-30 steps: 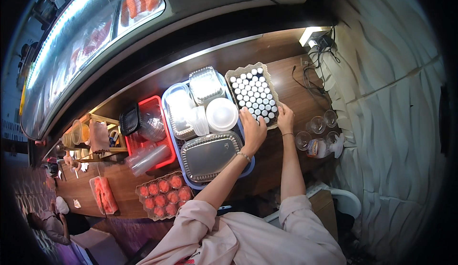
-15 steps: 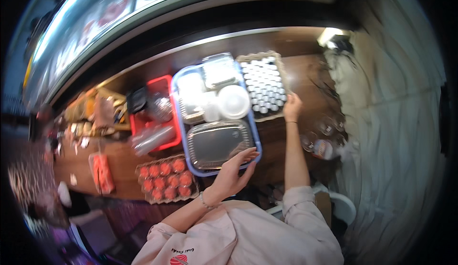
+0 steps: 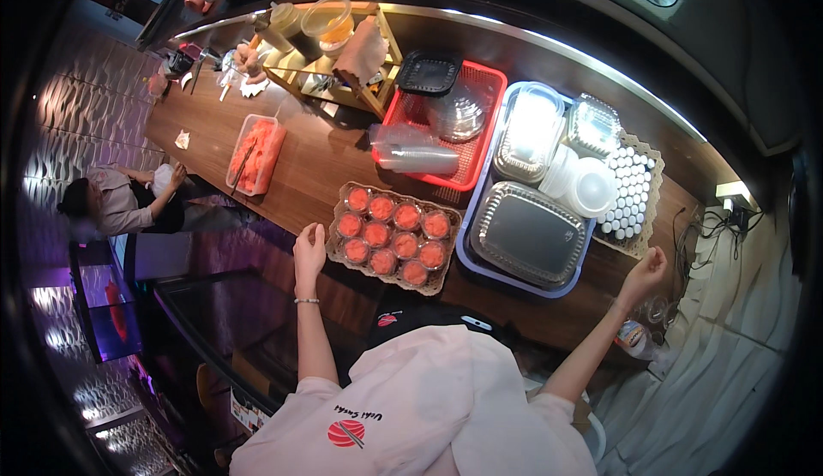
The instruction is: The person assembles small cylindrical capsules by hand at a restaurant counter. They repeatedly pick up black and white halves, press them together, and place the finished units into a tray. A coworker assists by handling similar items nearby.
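Note:
My left hand (image 3: pixel 309 251), with loosely curled fingers and nothing visible in them, is just left of a woven basket (image 3: pixel 336 257) of clear cups filled with orange-red food (image 3: pixel 405 243). My right hand (image 3: pixel 645 274) is curled at the right, apart from a woven basket (image 3: pixel 656 186) of small white-capped bottles (image 3: pixel 628 191); I see nothing in it. Between the two baskets lies a blue-rimmed tray (image 3: pixel 470 257). It bears a large black container with a clear lid (image 3: pixel 527 236), more clear-lidded containers (image 3: pixel 530 131) and round white lids or tubs (image 3: pixel 591 188).
A red basket (image 3: pixel 493 90) holds clear cups (image 3: pixel 416 149) and a black container (image 3: pixel 427 73). A wooden rack (image 3: pixel 386 103) with bottles stands behind. Farther left is a tub of orange food (image 3: pixel 257 155). Cables (image 3: pixel 707 240) hang at right; another person (image 3: pixel 116 200) is at far left.
The view has turned left. My left hand has left the blue-rimmed tray's front edge for the cup basket's left side. My right hand has let go of the bottle basket and drawn back.

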A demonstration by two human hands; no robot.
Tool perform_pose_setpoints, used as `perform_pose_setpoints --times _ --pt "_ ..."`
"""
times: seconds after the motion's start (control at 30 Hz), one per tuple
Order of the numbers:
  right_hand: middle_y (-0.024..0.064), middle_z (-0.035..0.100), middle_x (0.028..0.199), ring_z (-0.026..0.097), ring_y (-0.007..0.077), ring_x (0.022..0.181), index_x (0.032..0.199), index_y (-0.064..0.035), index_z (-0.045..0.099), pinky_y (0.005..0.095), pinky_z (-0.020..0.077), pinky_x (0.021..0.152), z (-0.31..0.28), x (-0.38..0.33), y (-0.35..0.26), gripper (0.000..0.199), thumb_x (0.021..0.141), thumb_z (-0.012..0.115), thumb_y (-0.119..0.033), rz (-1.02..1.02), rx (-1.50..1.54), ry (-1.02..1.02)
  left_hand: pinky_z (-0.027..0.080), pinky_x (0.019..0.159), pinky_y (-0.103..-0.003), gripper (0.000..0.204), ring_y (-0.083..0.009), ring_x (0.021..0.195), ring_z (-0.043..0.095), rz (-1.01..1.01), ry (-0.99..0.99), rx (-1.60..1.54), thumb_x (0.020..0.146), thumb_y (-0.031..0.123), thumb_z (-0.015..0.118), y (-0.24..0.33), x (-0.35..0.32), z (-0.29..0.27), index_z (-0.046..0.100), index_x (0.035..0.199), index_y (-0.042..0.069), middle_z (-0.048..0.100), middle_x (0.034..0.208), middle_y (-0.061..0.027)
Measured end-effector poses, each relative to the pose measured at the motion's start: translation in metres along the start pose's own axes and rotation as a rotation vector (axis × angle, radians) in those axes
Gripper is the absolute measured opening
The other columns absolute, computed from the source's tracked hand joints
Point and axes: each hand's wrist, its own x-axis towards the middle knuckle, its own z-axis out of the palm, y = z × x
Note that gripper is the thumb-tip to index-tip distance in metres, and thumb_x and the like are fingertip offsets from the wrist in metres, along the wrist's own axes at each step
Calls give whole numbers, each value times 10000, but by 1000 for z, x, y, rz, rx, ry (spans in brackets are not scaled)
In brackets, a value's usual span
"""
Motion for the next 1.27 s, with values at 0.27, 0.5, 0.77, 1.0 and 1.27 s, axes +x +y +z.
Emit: perform_pose_setpoints --times 0.27,0.5,0.77,1.0,1.27 --pt "240 746 1018 745 292 938 1097 44 728 405 556 861 66 -240 -180 419 1041 595 -349 175 -134 -1412 550 927 -454 415 -415 1086 703 160 -156 -17 1033 304 579 15 37 20 710 1178 -61 719 1113 -289" --pt "373 663 1116 639 524 1090 1195 59 614 566 499 984 153 -320 -96 356 960 539 -198 37 -335 -1347 563 873 -446 339 -404 1033 723 260 -413 42 979 207 596 5 73 13 711 1157 -57 723 1034 -293" --pt "382 673 1087 647 535 1102 1066 81 718 568 504 1006 163 -326 -110 354 905 535 -176 175 -434 -1221 558 757 -385 314 -256 873 754 363 -484 -36 987 207 601 -13 78 21 720 1116 -54 747 945 -257" --pt "369 673 875 673 543 865 914 87 646 613 547 828 139 -321 -125 279 923 531 -167 -34 -227 -1180 551 795 -408 284 -310 913 747 425 -475 -29 1006 128 584 -43 71 6 680 1148 -99 746 984 -259" --pt "363 687 911 695 533 866 907 80 661 566 584 780 99 -302 -201 275 929 533 -162 -122 -201 -1261 542 797 -350 285 -208 885 708 439 -361 -1 1033 140 586 18 30 -87 683 1182 -82 757 988 -206"
